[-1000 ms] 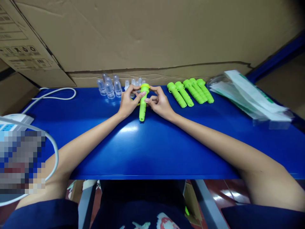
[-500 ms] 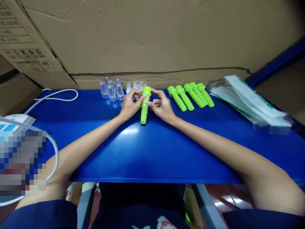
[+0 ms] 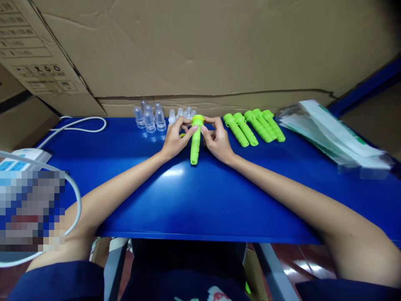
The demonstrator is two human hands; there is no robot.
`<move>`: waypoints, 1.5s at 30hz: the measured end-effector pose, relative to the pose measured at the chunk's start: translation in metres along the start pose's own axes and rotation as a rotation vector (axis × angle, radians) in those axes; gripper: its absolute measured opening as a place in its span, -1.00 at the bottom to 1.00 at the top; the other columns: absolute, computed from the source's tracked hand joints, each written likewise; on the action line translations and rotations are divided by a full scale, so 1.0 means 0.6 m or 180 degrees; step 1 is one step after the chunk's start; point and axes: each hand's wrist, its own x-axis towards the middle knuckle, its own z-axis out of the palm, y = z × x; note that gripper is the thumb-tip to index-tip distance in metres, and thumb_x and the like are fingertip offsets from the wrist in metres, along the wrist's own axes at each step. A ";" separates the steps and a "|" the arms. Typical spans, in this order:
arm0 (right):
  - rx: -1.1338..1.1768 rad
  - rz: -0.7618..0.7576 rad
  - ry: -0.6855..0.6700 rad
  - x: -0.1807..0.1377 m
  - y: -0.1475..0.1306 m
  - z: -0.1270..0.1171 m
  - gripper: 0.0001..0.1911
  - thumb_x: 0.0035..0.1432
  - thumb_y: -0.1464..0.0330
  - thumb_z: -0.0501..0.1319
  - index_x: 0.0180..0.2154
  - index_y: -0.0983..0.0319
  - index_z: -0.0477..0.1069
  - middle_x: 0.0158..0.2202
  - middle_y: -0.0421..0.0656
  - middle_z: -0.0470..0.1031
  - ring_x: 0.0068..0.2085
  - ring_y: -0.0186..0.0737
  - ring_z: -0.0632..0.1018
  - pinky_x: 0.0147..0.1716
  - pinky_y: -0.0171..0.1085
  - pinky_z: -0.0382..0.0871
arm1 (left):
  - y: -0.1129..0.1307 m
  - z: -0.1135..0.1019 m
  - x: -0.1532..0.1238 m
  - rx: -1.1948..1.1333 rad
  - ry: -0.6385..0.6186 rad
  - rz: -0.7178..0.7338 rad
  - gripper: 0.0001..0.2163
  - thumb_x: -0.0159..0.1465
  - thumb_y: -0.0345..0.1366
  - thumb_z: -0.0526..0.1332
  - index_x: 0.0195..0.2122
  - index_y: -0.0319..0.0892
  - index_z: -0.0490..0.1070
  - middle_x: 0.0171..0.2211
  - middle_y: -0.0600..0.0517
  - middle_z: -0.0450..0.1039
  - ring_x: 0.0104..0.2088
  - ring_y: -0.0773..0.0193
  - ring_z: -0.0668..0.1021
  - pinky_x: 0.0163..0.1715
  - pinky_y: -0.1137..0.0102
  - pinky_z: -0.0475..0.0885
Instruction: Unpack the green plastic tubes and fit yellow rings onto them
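Observation:
Over the middle of the blue table, both my hands hold a bright green flashlight-shaped piece [image 3: 195,146], wider at its top, with a yellow rim there. Its narrow ridged end points toward me. My left hand [image 3: 176,136] grips its upper left side, thumb on the front, fingers behind. My right hand [image 3: 218,140] pinches the upper right side with thumb and index finger near the rim. A small yellow loop [image 3: 182,135] shows by my left fingers. What lies behind the piece is hidden.
Several clear domed plastic caps [image 3: 149,121] stand at the back left, smaller clear ones [image 3: 172,116] behind my hands. Several matching green pieces [image 3: 237,131] lie to the right, beside plastic bags [image 3: 338,138]. A power strip [image 3: 28,158] with white cable is left; cardboard [image 3: 188,50] rises behind.
My right thumb has moved up along the green piece toward its rim. The piece stays in both hands and has turned slightly. The whole view has shifted a little.

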 end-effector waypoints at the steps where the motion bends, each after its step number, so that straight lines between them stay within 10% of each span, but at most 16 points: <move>1: -0.0008 -0.0006 -0.0003 0.000 0.001 0.000 -0.36 0.33 -0.21 0.14 0.09 0.16 0.29 0.13 0.09 0.54 -0.47 -0.31 0.58 -0.50 -0.24 0.56 | 0.000 0.000 0.000 0.0007 -0.0012 -0.0012 -0.52 0.37 0.22 0.23 -0.12 -0.16 0.44 -0.17 -0.05 0.63 -0.32 0.31 0.62 -0.18 0.38 0.52; 9: -0.0121 -0.0053 -0.0045 -0.002 0.009 0.003 -0.32 0.29 -0.25 0.16 0.09 0.16 0.24 0.12 0.09 0.54 -0.54 -0.39 0.50 -0.63 -0.31 0.40 | -0.012 0.001 0.000 -0.0219 -0.0084 -0.0014 -0.42 0.38 0.15 0.26 0.27 -0.08 0.28 0.01 -0.11 0.62 -0.21 0.28 0.68 -0.10 0.33 0.57; 20: -0.0326 -0.0091 -0.0046 0.001 0.004 0.001 -0.31 0.25 -0.30 0.15 0.02 0.14 0.23 0.06 0.01 0.55 -0.56 -0.41 0.44 -0.60 -0.28 0.37 | 0.009 -0.009 0.005 0.0005 -0.0399 0.0227 -0.51 0.47 0.12 0.14 0.28 0.00 0.47 0.25 -0.08 0.55 0.13 0.08 0.66 0.25 0.15 0.48; 27: -0.0479 -0.0099 -0.0091 0.001 0.006 0.003 -0.30 0.28 -0.30 0.12 0.07 0.14 0.23 0.01 0.00 0.54 -0.56 -0.38 0.42 -0.52 -0.22 0.47 | 0.006 -0.007 0.005 0.0076 -0.0247 0.0234 -0.52 0.44 0.15 0.17 0.24 0.02 0.52 0.10 -0.06 0.66 -0.23 0.20 0.71 0.12 0.19 0.52; 45: -0.0466 -0.0162 -0.0196 0.001 0.015 0.003 -0.37 0.38 -0.23 0.02 0.10 0.16 0.22 0.05 0.05 0.53 -0.43 -0.25 0.57 -0.34 -0.12 0.61 | 0.007 -0.009 0.005 0.0218 -0.0234 0.0240 -0.50 0.43 0.17 0.17 0.22 -0.01 0.53 0.05 -0.06 0.67 -0.28 0.24 0.66 0.01 0.25 0.50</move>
